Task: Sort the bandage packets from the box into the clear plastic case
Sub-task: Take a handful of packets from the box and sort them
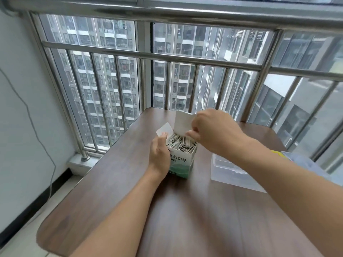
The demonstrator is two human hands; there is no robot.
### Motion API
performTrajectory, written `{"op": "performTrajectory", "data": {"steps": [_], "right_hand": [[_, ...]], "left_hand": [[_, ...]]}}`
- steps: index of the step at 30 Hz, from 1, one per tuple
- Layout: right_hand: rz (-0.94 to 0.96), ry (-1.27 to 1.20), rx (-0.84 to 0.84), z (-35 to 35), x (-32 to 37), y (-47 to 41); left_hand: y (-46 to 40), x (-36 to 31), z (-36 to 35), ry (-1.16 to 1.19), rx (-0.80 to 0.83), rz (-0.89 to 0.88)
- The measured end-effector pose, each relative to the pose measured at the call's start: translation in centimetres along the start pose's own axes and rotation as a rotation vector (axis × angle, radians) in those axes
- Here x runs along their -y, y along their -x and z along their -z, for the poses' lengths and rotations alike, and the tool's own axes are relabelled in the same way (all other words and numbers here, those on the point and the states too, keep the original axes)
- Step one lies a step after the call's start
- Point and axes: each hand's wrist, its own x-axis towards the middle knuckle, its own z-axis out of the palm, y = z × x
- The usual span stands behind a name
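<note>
My left hand (159,153) grips the opened bandage box (182,160) upright on the tabletop (115,182); my right hand (213,130) pinches its raised top flap (182,123). Packets (181,142) fill the box; clear plastic case (228,170) lies just right.

Open box (182,162) upright, packets (181,141) inside; case (232,171) seemingly empty.

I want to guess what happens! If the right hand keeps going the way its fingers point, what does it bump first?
Probably the bandage packets in the open box; the right hand points down-left at them.
</note>
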Motion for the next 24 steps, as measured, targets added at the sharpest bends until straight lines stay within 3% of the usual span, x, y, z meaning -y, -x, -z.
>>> {"op": "performTrajectory", "data": {"steps": [6, 10, 16, 24], "right_hand": [[0.253, 0.228, 0.171, 0.4, 0.6, -0.6], [0.308, 0.096, 0.246, 0.7, 0.7, -2.3], [0.334, -0.025, 0.390, 0.8, 0.1, -3.4], [0.409, 0.065, 0.557, 0.8, 0.3, -3.8]], "left_hand": [[-0.5, 0.8, 0.7, 0.096, 0.036, 0.040], [0.2, 0.8, 0.2, 0.165, 0.165, 0.088], [-0.5, 2.1, 0.6, 0.140, 0.113, 0.180], [-1.0, 3.0, 0.9, 0.158, 0.209, 0.179]]}}
